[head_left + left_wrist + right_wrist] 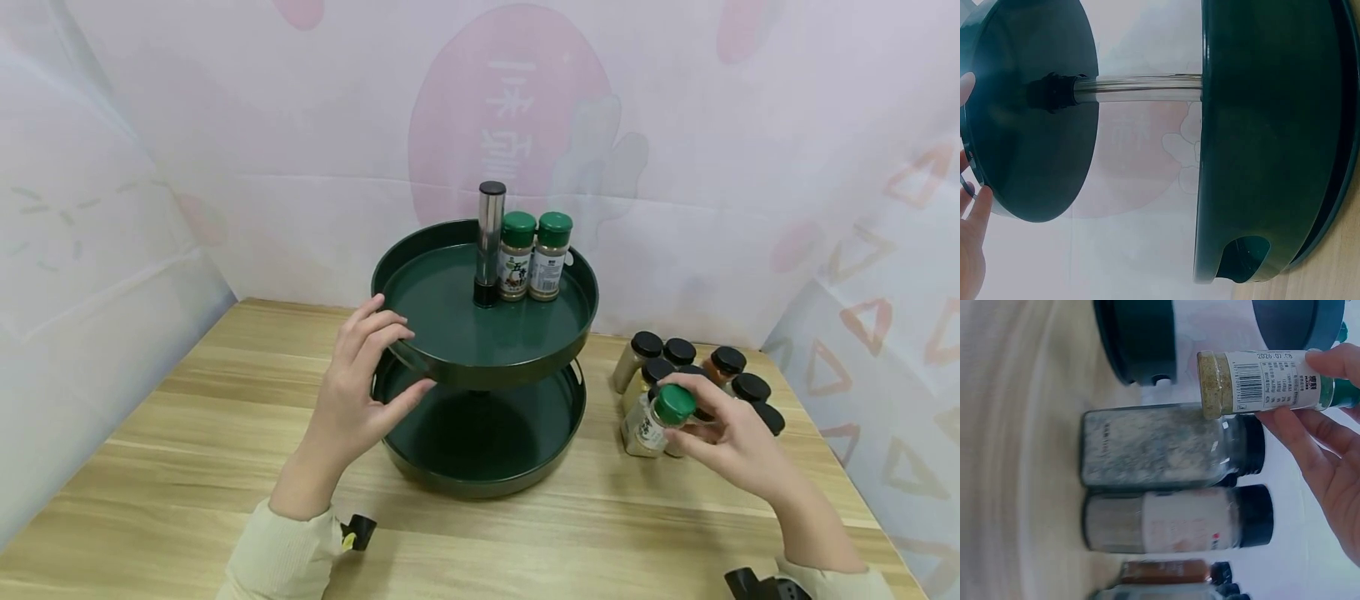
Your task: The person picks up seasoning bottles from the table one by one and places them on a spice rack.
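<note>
My left hand is at the left rim of the upper dark green tray, fingers over the rim and thumb against its outer wall. In the left wrist view, the fingers meet the rim near a handle slot. My right hand pinches a small spice jar with a green lid and white label, by its upper part. The jar is held up close over the group of black-lidded jars. Two similar green-lidded jars stand in the upper tray beside the metal post.
The lower green tray stands on the wooden table under the upper one. Several black-lidded spice jars are grouped at the right, seen closer as a square jar in the right wrist view. Printed cloth hangs behind.
</note>
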